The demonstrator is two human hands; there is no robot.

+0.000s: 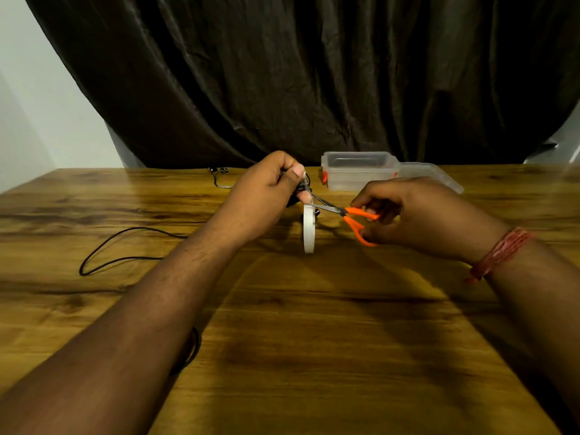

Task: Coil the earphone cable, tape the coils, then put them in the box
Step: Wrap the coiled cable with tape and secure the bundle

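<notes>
My left hand (pixel 270 189) pinches a small black coil of earphone cable (pixel 306 183) with clear tape stretched from it. A white tape roll (pixel 308 229) hangs on edge just below that hand. My right hand (pixel 417 215) holds orange-handled scissors (pixel 351 216), whose blades sit at the tape strip between coil and roll. A clear plastic box (pixel 357 172) stands open at the back, its lid (pixel 436 175) hinged to the right. Most of the coil is hidden by my fingers.
A loose black cable (pixel 125 246) loops across the wooden table (pixel 314 324) on the left, another cable (pixel 194 346) shows under my left forearm, and an earphone end (pixel 218 174) lies near the back edge. A dark curtain (pixel 314 73) hangs behind.
</notes>
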